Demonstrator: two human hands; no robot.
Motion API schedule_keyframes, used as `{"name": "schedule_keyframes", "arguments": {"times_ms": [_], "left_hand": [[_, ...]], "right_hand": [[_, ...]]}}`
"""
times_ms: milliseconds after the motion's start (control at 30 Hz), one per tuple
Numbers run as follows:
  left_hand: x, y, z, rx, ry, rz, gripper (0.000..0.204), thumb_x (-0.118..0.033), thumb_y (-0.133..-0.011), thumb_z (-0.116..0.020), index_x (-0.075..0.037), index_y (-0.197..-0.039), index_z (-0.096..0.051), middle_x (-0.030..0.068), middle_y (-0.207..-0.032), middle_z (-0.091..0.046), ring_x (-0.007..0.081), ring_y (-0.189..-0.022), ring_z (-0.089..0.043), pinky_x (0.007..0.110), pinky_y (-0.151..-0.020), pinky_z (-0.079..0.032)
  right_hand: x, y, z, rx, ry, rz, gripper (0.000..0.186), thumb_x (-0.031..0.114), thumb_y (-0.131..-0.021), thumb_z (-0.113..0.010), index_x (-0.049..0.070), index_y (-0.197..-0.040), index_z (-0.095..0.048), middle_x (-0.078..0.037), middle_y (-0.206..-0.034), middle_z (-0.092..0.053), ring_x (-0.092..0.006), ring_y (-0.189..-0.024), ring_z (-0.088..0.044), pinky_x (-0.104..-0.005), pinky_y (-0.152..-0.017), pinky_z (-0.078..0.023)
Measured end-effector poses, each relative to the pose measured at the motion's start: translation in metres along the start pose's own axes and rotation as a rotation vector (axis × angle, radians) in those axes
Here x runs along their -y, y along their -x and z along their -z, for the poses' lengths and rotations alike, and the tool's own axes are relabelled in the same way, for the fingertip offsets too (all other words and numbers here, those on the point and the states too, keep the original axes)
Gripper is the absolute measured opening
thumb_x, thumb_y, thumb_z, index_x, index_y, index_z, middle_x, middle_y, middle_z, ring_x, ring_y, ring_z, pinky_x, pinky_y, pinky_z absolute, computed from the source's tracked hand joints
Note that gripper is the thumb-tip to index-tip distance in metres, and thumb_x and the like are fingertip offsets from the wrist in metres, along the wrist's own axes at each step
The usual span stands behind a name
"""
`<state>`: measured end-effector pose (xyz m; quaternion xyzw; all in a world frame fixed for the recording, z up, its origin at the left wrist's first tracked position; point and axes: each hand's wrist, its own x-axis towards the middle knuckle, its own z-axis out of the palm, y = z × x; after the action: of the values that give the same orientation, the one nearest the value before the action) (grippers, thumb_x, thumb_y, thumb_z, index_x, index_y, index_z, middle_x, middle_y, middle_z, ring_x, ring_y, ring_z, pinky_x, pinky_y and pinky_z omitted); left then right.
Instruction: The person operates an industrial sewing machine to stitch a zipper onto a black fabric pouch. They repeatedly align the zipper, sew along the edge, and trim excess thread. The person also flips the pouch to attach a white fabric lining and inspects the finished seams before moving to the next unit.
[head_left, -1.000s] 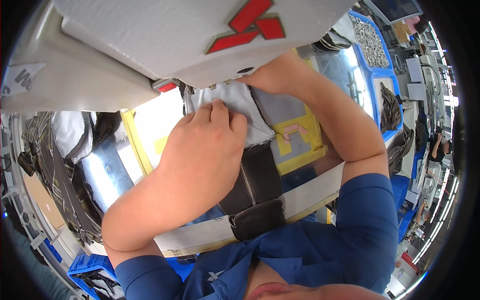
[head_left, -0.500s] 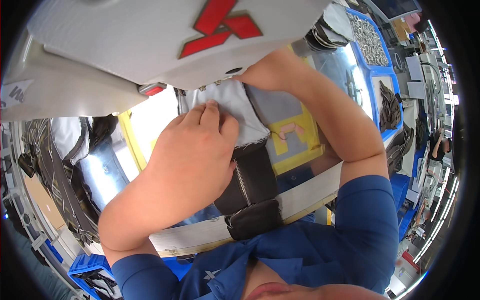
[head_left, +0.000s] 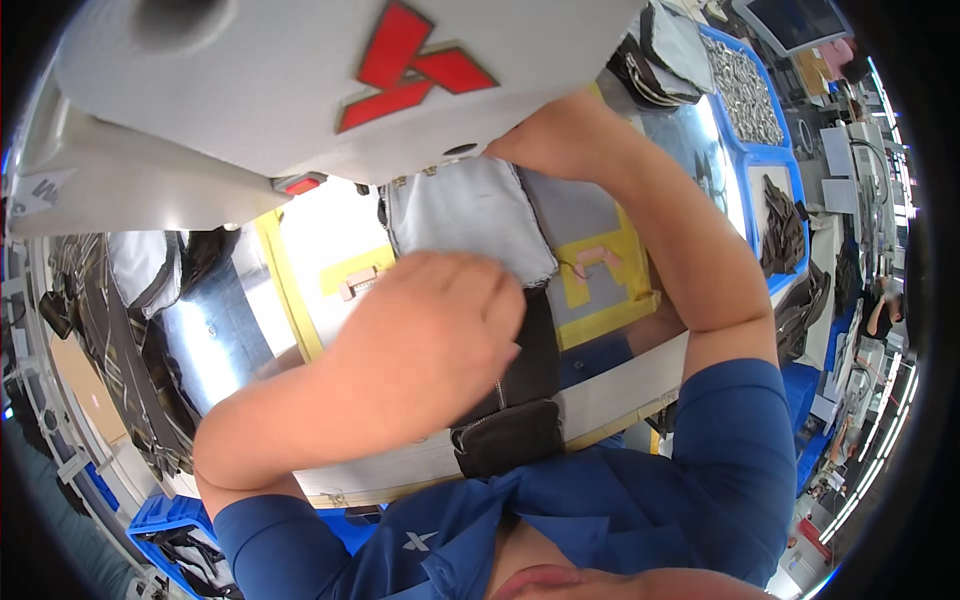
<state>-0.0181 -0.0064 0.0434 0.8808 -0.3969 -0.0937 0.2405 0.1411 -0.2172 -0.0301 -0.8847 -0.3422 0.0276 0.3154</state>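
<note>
A pale grey lining piece with a dark, frayed edge lies under the front of a sewing machine head. Below it runs a black zippered fabric piece, ending in a small black zipped pouch at the table's front edge. My left hand is over the lower edge of the lining and the black fabric, back upward, fingers bent. Motion blurs it, and its fingertips are hidden. At the lining's upper right, my right hand reaches behind the machine head, which hides its fingers.
Yellow tape marks the machine bed beside the fabric. Dark fabric pieces hang at the left. A blue tray of metal parts stands back right, near a fabric bundle. A blue crate sits at lower left.
My left hand has slid off the middle of the lining toward me and slightly right, uncovering the lining. My right hand remains by the machine head.
</note>
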Motion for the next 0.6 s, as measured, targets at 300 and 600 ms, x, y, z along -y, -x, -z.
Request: {"name": "schedule_keyframes", "arguments": {"times_ms": [300,600], "left_hand": [[-0.008,0.003,0.002,-0.185,-0.249,0.089,0.047,-0.015,-0.072,-0.087,-0.005,-0.113,-0.066,0.0108,-0.106,-0.065,0.0309,-0.091,-0.066,0.043,-0.076,-0.05],[0.004,0.01,-0.007,-0.065,-0.271,0.251,0.03,-0.007,-0.075,-0.079,-0.006,-0.099,-0.061,0.0115,-0.101,-0.064,0.0314,-0.078,-0.07,0.043,-0.069,-0.055]], "right_hand": [[-0.005,0.008,-0.005,-0.039,-0.007,-0.085,0.025,0.026,-0.079,-0.073,0.002,-0.084,-0.079,-0.018,-0.079,-0.075,-0.0382,-0.078,-0.073,-0.0472,-0.074,-0.057],[0.021,0.021,0.022,0.159,0.177,-0.332,0.028,0.028,-0.084,-0.071,0.005,-0.098,-0.079,-0.015,-0.086,-0.076,-0.0349,-0.088,-0.075,-0.047,-0.08,-0.057]]}}
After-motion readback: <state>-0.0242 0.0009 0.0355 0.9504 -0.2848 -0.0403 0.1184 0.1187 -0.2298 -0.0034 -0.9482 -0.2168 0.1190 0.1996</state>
